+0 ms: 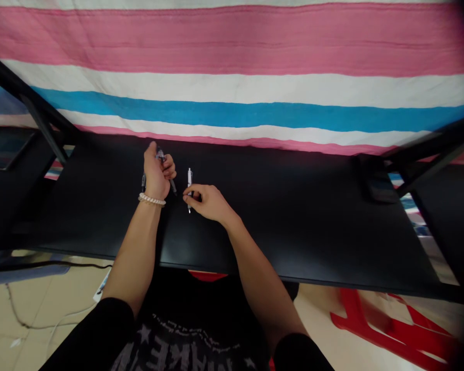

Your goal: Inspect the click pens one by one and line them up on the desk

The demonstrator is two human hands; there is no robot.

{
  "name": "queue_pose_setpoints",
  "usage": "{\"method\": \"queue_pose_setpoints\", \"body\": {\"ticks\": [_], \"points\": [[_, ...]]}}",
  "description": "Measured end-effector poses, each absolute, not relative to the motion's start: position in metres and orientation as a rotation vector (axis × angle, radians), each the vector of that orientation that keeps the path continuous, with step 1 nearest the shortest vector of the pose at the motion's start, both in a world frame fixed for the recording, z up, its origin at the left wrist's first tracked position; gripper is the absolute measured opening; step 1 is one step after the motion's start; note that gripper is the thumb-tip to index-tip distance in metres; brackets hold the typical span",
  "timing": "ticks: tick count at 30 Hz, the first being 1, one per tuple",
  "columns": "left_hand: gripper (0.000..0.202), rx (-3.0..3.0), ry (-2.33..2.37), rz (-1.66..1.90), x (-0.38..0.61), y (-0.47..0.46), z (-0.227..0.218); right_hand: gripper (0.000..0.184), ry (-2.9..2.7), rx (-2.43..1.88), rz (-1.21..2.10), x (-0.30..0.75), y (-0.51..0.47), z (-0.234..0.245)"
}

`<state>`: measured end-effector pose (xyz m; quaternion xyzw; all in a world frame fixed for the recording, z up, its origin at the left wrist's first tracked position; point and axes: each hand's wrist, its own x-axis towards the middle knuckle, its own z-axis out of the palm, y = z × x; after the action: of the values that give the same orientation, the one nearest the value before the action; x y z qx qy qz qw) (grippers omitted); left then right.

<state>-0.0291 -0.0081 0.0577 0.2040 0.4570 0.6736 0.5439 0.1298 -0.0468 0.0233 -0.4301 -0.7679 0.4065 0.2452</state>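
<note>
A: What do the hands hold?
B: The right hand has the thumb and forefinger clamped on a white pen, slim, straight and smooth, almost upright in the view, over the middle of the table.
A: And the left hand?
B: Its fingers are curled around a grey pen, which lies tilted and shows above and below them. By its wrist, a dark pen is partly hidden; I cannot tell if it is also gripped.
A: So how many pens?
B: I count three. The table is black, with a soft shine.
A: Other textures?
B: One pale bracelet, twisted like a rope, and behind the table one striped, slightly wrinkled cloth.
</note>
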Motion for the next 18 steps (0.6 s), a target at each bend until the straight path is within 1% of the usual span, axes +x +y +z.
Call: {"method": "queue_pose_setpoints", "body": {"ticks": [2, 4, 6, 9, 11, 18], "points": [[0.025, 0.653, 1.224, 1.62, -0.026, -0.007, 0.047, 0.01, -2.21, -1.223, 1.055, 0.128, -0.049, 0.024], [0.03, 0.948, 1.381, 1.569, -0.024, -0.007, 0.035, 0.006, -2.259, -1.285, 0.958, 0.127, -0.049, 0.024], [0.034, 1.3, 1.527, 1.439, -0.023, -0.008, 0.026, 0.002, -2.271, -1.332, 0.883, 0.127, -0.048, 0.023], [0.04, 1.656, 1.666, 1.303, -0.027, -0.008, 0.016, 0.008, -2.217, -1.399, 0.833, 0.129, -0.045, 0.022], [0.042, 1.716, 1.725, 1.319, -0.032, -0.008, 0.012, 0.01, -2.143, -1.425, 0.837, 0.131, -0.044, 0.023], [0.038, 1.688, 1.913, 1.329, -0.046, -0.011, 0.008, 0.007, -1.978, -1.396, 0.903, 0.133, -0.044, 0.027]]}}
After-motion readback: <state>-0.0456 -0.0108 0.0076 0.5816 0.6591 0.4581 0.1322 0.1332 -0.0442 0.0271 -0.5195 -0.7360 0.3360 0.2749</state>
